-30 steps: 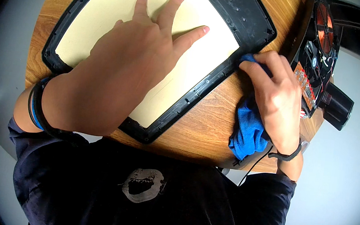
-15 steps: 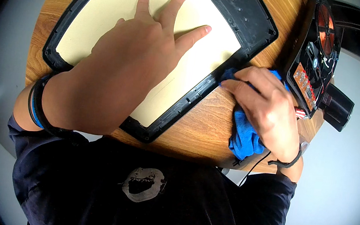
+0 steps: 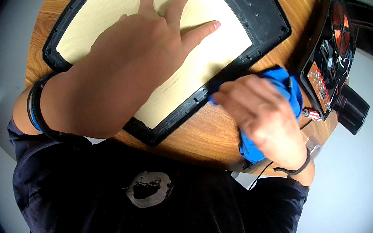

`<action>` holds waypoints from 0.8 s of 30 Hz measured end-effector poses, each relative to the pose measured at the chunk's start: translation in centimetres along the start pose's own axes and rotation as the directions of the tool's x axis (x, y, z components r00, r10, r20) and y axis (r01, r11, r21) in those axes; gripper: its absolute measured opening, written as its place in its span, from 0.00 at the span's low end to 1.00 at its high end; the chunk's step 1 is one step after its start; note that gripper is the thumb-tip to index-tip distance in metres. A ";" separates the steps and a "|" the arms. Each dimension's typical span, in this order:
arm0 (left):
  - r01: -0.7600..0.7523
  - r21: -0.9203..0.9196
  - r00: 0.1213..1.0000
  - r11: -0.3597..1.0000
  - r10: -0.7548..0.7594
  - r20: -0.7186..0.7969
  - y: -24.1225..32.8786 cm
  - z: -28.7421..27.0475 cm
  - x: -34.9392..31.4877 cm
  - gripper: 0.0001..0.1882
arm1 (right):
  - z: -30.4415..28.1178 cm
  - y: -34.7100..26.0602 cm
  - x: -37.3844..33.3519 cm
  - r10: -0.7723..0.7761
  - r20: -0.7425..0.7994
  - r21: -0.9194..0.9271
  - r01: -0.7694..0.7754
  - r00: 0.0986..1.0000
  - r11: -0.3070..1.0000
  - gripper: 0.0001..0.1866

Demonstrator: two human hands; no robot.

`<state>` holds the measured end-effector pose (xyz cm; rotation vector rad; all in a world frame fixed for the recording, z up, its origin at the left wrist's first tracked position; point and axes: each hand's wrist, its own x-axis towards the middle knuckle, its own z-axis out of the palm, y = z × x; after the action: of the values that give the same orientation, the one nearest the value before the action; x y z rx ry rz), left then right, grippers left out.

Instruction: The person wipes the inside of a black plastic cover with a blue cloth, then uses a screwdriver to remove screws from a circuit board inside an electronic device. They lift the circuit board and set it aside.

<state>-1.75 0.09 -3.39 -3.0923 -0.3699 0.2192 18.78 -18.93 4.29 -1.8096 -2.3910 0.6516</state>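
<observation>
A black plastic frame [image 3: 269,16] with a cream, finely perforated panel [image 3: 226,40] lies on the wooden table. My left hand [image 3: 139,48] rests on the panel with its fingers spread, holding nothing. My right hand [image 3: 261,114] is closed on a bunched blue cloth [image 3: 288,84], blurred by motion. One bit of the cloth pokes out at the fingertips, up against the frame's near right edge. The rest hangs out beyond the back of the hand and below the palm.
To the right stands an opened black device [image 3: 312,62] with an orange-brown circuit board [image 3: 319,86], wires and a round grille. A black block [image 3: 352,110] sits beside it. Near its base lies a red-and-white striped handle [image 3: 312,114]. A thin black cable [image 3: 261,174] runs over the table's near edge.
My right hand has slid left and toward me along the frame's edge with the cloth. More cloth shows behind the hand, and the striped handle is more exposed. My left hand stays put.
</observation>
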 end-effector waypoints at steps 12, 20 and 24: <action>-0.030 -0.033 0.999 0.999 0.030 -0.014 -0.7 0.3 0.6 0.74 | -1.0 0.2 -0.1 0.179 -0.042 -0.181 -0.183 0.983 0.966 0.18; -0.033 -0.132 0.999 0.991 0.037 0.027 -0.9 0.0 0.7 0.74 | 0.3 0.4 0.2 0.098 -0.042 -0.074 -0.101 0.994 0.992 0.14; -0.026 -0.082 0.996 0.996 0.033 0.079 -0.9 -0.5 0.9 0.74 | 0.1 0.8 0.0 0.197 -0.095 -0.100 -0.206 0.976 0.973 0.12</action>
<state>-1.04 1.13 -2.97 -3.1776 -0.3437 0.3384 19.46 -18.82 3.91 -2.1000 -2.2496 0.4568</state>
